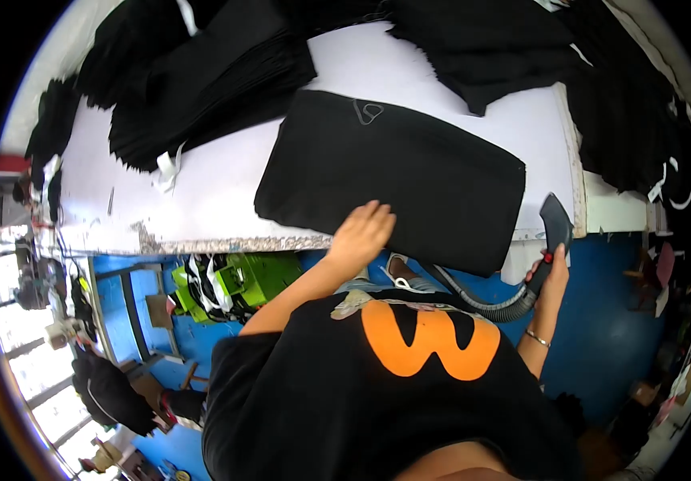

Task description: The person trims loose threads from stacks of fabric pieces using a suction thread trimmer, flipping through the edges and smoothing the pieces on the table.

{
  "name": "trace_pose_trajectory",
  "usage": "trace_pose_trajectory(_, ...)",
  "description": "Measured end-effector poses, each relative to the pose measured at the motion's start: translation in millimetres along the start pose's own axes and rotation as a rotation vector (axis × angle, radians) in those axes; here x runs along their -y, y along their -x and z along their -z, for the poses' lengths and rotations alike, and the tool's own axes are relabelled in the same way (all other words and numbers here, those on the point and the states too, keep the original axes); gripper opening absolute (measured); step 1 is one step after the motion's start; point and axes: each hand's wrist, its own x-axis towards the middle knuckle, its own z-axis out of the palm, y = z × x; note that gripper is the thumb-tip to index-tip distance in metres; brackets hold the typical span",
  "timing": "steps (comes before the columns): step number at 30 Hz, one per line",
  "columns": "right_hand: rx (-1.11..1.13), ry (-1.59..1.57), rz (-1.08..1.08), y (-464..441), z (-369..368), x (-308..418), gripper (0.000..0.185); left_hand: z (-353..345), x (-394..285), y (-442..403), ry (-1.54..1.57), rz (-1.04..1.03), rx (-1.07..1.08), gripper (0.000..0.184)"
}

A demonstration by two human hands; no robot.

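A folded piece of black cloth (409, 172) lies on the white table, with a chalk-like loop mark near its far edge. Its near edge hangs a little past the table's front. My left hand (364, 234) rests flat on that near edge, fingers stretched out. Off the cloth's right end, my right hand (552, 276) is wrapped around the black handle of a vacuum nozzle (555, 220) with a red button. The nozzle's flat head points away from me, apart from the cloth. A ribbed hose (490, 309) curves from the handle down below the table edge.
Stacks of black cloth (217, 80) cover the back left of the table (217, 188); more black pieces (490, 48) lie at the back right. A white tag (167, 170) sits by the left stack. Under the table stands a green bin (261, 280) holding bundled material.
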Motion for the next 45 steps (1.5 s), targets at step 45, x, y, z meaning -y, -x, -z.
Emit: trace_pose_trajectory(45, 0.12, 0.384, 0.492, -11.3, -29.3, 25.9, 0.064, 70.3, 75.2, 130.4, 1.42, 1.63, -1.628, 0.059)
